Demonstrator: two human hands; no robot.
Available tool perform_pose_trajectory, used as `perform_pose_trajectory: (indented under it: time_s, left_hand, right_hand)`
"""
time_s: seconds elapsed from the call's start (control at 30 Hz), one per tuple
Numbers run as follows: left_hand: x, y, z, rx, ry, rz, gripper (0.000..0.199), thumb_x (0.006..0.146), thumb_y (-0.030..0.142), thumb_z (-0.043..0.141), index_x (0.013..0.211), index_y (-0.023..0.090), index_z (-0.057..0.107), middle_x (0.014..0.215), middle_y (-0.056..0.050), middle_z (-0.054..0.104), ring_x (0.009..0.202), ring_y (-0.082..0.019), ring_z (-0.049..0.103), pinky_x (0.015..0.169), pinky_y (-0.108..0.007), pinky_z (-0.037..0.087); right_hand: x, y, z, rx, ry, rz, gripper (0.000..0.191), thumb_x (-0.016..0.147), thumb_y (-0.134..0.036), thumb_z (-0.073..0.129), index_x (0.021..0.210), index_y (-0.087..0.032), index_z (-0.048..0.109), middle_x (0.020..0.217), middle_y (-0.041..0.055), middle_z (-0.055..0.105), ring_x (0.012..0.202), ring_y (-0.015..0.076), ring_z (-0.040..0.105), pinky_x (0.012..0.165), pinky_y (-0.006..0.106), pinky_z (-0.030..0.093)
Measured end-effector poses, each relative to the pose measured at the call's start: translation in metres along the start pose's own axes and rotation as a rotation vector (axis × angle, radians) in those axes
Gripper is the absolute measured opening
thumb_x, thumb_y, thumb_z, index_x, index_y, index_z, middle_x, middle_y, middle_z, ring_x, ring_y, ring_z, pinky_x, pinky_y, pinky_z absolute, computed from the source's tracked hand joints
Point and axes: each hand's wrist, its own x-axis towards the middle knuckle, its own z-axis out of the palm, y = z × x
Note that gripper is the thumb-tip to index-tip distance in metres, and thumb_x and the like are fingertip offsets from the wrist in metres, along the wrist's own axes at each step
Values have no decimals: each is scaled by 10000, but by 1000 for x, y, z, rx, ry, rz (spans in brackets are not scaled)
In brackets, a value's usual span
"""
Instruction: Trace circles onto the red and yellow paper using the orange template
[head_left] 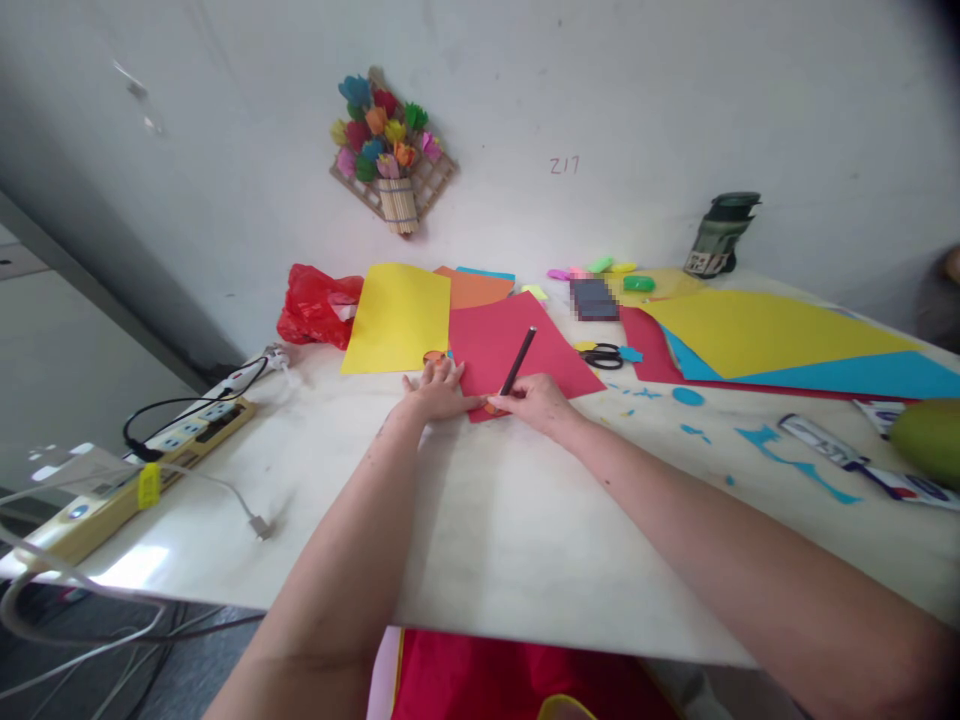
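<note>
My right hand point(541, 402) is closed around a dark pencil point(519, 358), its tip down near the lower left corner of a red sheet of paper point(517, 335). A small orange piece point(491, 408) lies on the red sheet at the pencil's tip, partly hidden by my fingers. My left hand point(436, 393) lies flat with fingers spread at the sheet's left edge, its thumb reaching toward the orange piece. Just beyond its fingertips is another round orange piece point(433, 357), on the edge of a yellow sheet point(401, 318).
Black scissors point(602, 357) lie right of the red sheet, among blue paper scraps point(688, 397). Large yellow paper point(780, 330) covers the right side. A power strip point(172, 450) with cables runs along the left edge. A bottle point(720, 235) stands at the back right.
</note>
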Motion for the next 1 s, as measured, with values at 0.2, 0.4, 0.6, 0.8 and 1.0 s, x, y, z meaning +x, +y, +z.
perform_pose_trajectory:
  time_s: [0.2, 0.4, 0.6, 0.8, 1.0]
  left_hand:
    - [2, -2, 3, 2, 15, 3, 776, 656, 680, 245, 1303, 329, -2, 1367, 31, -81, 1212, -298, -107, 858, -636, 25]
    - [2, -1, 2, -7, 16, 1, 735, 685, 665, 211, 1302, 331, -9, 1364, 35, -87, 1212, -280, -120, 862, -630, 4]
    - [-4, -2, -6, -51, -56, 28, 704, 718, 639, 173, 1309, 298, -4, 1355, 13, -120, 1209, -264, -129, 878, -604, -16]
    - [-2, -7, -3, -19, -20, 61, 768, 689, 658, 259, 1305, 304, -32, 1351, 13, -123, 1191, -279, -166, 867, -613, -35]
    - [-3, -3, 1, 24, 2, 81, 810, 664, 677, 288, 1309, 294, -15, 1356, 17, -102, 1176, -294, -196, 862, -618, -56]
  right_hand:
    - [0, 1, 0, -22, 14, -19, 324, 621, -453, 545, 630, -143, 637, 552, 24, 600, 519, 102, 514, 465, 193, 355]
    - [2, 2, 1, 51, -17, -51, 326, 671, -448, 504, 742, -159, 636, 663, 37, 636, 597, 116, 554, 525, 199, 397]
    - [4, 1, 0, 42, -19, -31, 299, 688, -427, 503, 773, -169, 628, 709, 45, 648, 633, 127, 579, 567, 215, 430]
    - [7, -2, -1, 31, -16, 7, 264, 681, -409, 523, 766, -183, 628, 687, 37, 649, 629, 134, 590, 562, 227, 447]
    - [10, -2, 2, 41, -25, 30, 273, 665, -421, 536, 748, -182, 637, 666, 40, 650, 624, 136, 593, 563, 225, 447]
